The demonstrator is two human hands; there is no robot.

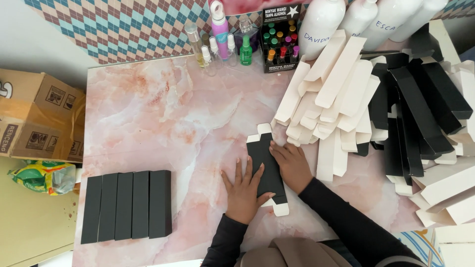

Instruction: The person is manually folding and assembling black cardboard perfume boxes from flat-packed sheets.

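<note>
Both hands flat on a flattened black carton blank [265,165] lying on the pink marble-look surface [163,118], near the front edge. Left hand [243,190] open, fingers spread, pressing the blank's lower left side; palm sits on the surface. Right hand [292,165] open too, fingers laid over the blank's right edge, nothing gripped. Blank runs lengthwise away from the person, white flaps showing at both ends. Its middle is partly covered by fingers.

Left of the hands, well apart: row of five folded black boxes [127,205] side by side. Right: heap of flat blanks, cream sides up [331,94] and black sides up [420,109], overlapping, count unclear, cut off at the frame's right edge. Far edge: small spray bottles [222,39], a display box of tiny vials [280,42], white bottles [321,22] cropped at top. Cardboard box [37,116] off the surface, left.
</note>
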